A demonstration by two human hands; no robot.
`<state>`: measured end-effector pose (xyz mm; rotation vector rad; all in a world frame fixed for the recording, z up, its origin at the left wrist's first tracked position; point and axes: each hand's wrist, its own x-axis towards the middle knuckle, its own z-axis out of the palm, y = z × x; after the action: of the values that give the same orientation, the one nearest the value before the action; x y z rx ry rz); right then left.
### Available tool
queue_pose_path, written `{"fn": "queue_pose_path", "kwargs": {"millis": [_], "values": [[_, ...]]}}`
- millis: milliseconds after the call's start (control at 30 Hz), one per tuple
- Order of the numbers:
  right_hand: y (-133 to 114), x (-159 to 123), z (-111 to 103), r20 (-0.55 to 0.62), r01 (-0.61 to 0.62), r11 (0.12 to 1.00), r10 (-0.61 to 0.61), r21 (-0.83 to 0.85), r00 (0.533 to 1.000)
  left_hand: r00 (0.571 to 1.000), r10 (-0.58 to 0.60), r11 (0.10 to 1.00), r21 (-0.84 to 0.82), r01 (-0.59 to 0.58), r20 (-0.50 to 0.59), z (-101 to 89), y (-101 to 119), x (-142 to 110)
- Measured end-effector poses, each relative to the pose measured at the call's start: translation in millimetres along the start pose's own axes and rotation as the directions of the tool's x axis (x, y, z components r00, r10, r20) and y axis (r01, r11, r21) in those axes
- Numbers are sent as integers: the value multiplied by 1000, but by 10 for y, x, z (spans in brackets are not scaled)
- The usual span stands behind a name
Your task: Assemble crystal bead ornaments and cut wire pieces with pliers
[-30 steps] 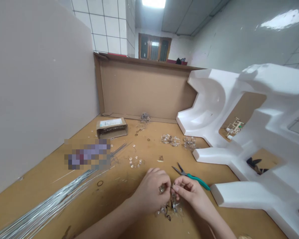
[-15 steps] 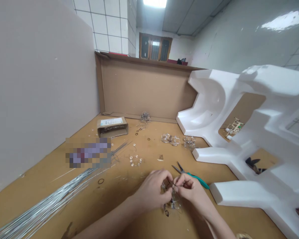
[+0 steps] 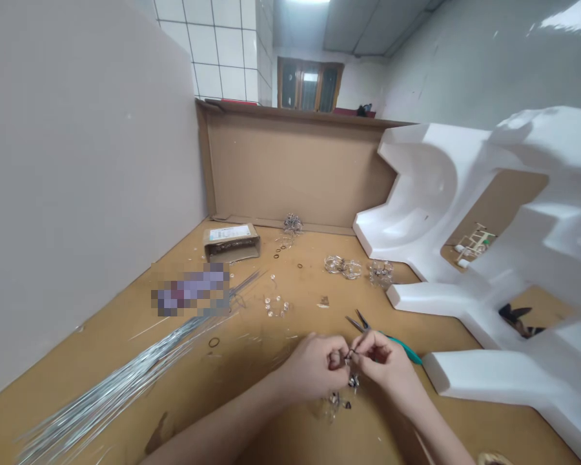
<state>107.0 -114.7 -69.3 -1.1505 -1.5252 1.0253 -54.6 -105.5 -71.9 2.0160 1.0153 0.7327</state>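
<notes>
Relative to the earlier frame, the viewpoint has swung slightly left and down, shifting all items on the desk point(image 3: 252, 439) rightward; the left hand point(image 3: 317, 365) now has its fingers curled more tightly.

Head view: the beaded wire piece point(image 3: 336, 402) is located below and between both hands, above the near part of the desk. The left hand is closed on it. The right hand point(image 3: 387, 365) has thumb and fingertips pinched on a dark strand point(image 3: 351, 352) at its upper end. Pliers point(image 3: 409, 351) lie just behind the right hand, partly covered by it.

Progress: two wire clusters point(image 3: 336, 265) point(image 3: 381, 274) rest near the white foam point(image 3: 416, 297), and a heap point(image 3: 293, 223) sits by the cardboard wall point(image 3: 295, 168); these appear completed. The held piece appears unfinished. Loose clear beads point(image 3: 272, 314), dark rings point(image 3: 214, 342) and a wire bundle point(image 3: 126, 374) remain unused.

Markings: the small carton point(image 3: 213, 249) carries a white label point(image 3: 230, 232), print illegible. A pixelated patch hides one item. No brand can be read
</notes>
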Motion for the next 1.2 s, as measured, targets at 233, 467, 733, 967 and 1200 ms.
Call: {"fn": "queue_pose_path", "kwargs": {"millis": [233, 467, 733, 967, 1200], "values": [[30, -40, 58, -140, 305, 848, -398, -434, 907, 998, -19, 998, -66, 14, -66, -18, 102, -23], [55, -66, 45, -31, 444, 758, -520, -478, 854, 990, 6, 990, -140, -25, -138, -51, 125, -25], [95, -64, 29, -27, 424, 742, -510, -520, 860, 988, 117, 964, 252, -89, -101, -205, 182, -29], [129, -75, 54, 26, 428, 714, -499, -554, 866, 973, 229, 902, 371, -221, 23, -311, 43, 12], [152, -41, 126, 76, 435, 698, -482, -569, 873, 961, 277, 897, 360, -256, -6, -369, -161, 15]]}}
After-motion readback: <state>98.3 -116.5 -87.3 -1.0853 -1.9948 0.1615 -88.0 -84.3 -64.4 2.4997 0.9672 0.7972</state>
